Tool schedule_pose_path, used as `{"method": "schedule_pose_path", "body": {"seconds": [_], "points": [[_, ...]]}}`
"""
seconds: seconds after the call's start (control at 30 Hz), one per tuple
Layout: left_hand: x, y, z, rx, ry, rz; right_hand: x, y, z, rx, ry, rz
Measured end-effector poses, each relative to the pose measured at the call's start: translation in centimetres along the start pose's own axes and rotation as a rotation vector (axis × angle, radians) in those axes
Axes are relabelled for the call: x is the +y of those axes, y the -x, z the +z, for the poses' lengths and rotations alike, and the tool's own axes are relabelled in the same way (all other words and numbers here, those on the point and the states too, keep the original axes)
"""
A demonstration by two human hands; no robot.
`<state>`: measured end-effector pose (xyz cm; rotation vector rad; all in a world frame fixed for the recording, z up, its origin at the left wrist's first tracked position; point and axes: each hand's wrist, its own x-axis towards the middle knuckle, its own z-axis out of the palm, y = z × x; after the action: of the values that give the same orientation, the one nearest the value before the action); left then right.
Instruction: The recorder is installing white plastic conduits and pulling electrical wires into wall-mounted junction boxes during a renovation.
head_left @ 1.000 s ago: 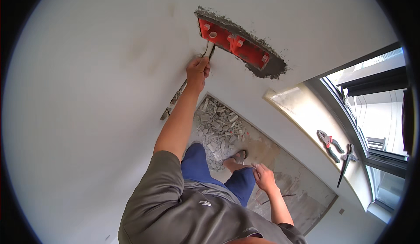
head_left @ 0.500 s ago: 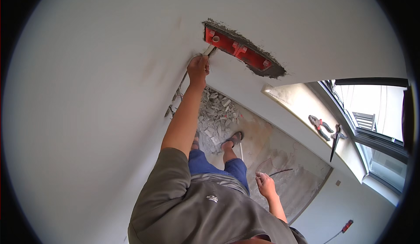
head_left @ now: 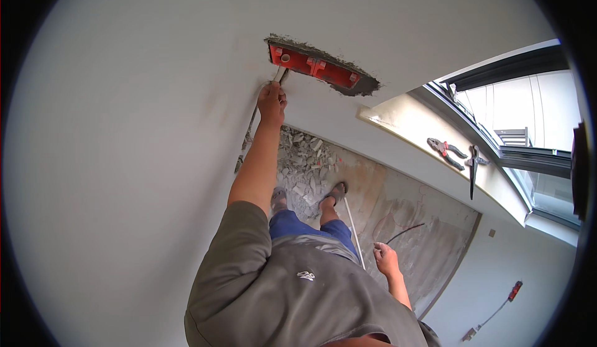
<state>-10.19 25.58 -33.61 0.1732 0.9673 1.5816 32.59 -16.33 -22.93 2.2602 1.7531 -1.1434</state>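
Note:
My left hand (head_left: pixel 272 103) is raised to the wall, its fingers closed around a short white conduit pipe (head_left: pixel 280 74). The pipe runs in a cut groove just below a red double electrical back box (head_left: pixel 314 65). Grey mortar (head_left: pixel 365 86) surrounds the box, which is set into the wall. Lower down at my right side, my right hand (head_left: pixel 387 262) has its fingers curled together; whether something small is in them is hidden. A thin black rod or cable (head_left: pixel 406 232) shows just beyond its fingertips, and I cannot tell if they touch.
Broken rubble (head_left: pixel 300 160) covers the floor by my feet. A long white pipe (head_left: pixel 352 226) extends past my right foot. Red-handled pliers (head_left: pixel 446 152) and a black-handled tool (head_left: pixel 473 173) lie on the windowsill (head_left: pixel 404 115) beside the open window. A red device on a cable (head_left: pixel 515 291) is at the right wall.
The view has shifted, so the red box appears further left and the windowsill higher. My left hand stays closed on the conduit pipe; my right hand sits slightly further right.

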Motion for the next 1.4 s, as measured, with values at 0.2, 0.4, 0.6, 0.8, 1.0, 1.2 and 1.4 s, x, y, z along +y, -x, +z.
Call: {"method": "schedule_pose_path", "body": {"seconds": [0.2, 0.4, 0.6, 0.8, 1.0, 1.2, 1.4], "points": [[0.6, 0.5, 0.8, -0.038, -0.037, -0.026, 5.6, 3.0, 2.9, -0.191, -0.039, 0.242], [0.5, 3.4, -0.2, 0.107, 0.052, -0.113, 10.0, 4.3, 3.3, 0.027, -0.295, 0.416], [-3.2, 12.5, -2.4, 0.176, 0.028, -0.222, 12.1, 5.5, 7.6, 0.056, -0.459, 0.461], [2.1, 16.8, 3.3, -0.139, -0.784, 0.290, 9.8, 5.8, 9.8, -0.125, -0.320, 0.321], [11.9, 12.3, 10.3, -0.191, -1.783, 0.818, 11.8, 3.2, 12.6, 0.010, -0.534, 0.393], [14.3, 9.6, 11.2, -0.221, -2.213, 0.643, 9.2, 2.2, 13.6, 0.097, -0.594, 0.293], [14.9, 8.8, 11.1, -0.297, -2.186, 0.688, 8.5, 4.9, 17.3, -0.020, -0.585, 0.327]]}}
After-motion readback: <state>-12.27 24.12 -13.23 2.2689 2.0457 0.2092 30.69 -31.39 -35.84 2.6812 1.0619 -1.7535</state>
